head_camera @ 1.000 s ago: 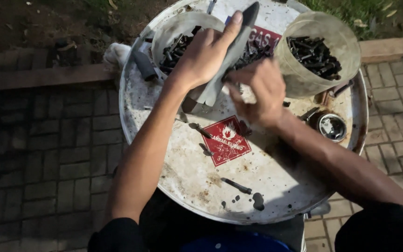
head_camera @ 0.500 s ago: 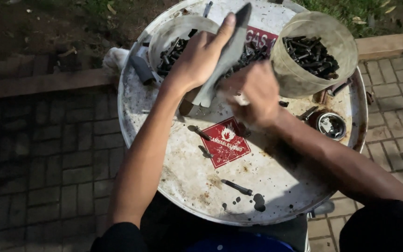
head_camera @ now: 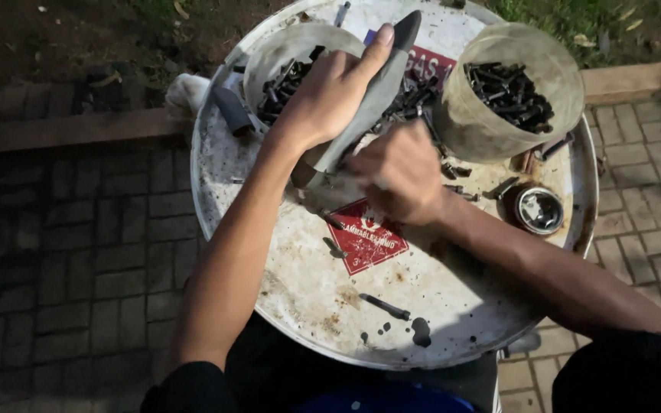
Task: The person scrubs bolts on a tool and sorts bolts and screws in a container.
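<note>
White-painted and rust-flecked, the round drum top [head_camera: 323,306] fills most of the view, set over grey brick paving [head_camera: 63,252] with a red diamond label [head_camera: 367,239] near its middle. Two pale plastic tubs hold dark bolts: one tub [head_camera: 508,99] at the far right, another tub [head_camera: 284,61] at the far left, partly behind the arms. A small round tin [head_camera: 538,209] sits near the right rim. The left hand [head_camera: 329,93] has its fingers wrapped around a long grey tool [head_camera: 369,103], tilted with its dark tip pointing away, above the middle of the drum. Just below it, the right hand [head_camera: 399,174] is curled closed near the tool's lower end; I cannot tell what it pinches. A loose bolt [head_camera: 384,307] lies nearer the person.
</note>
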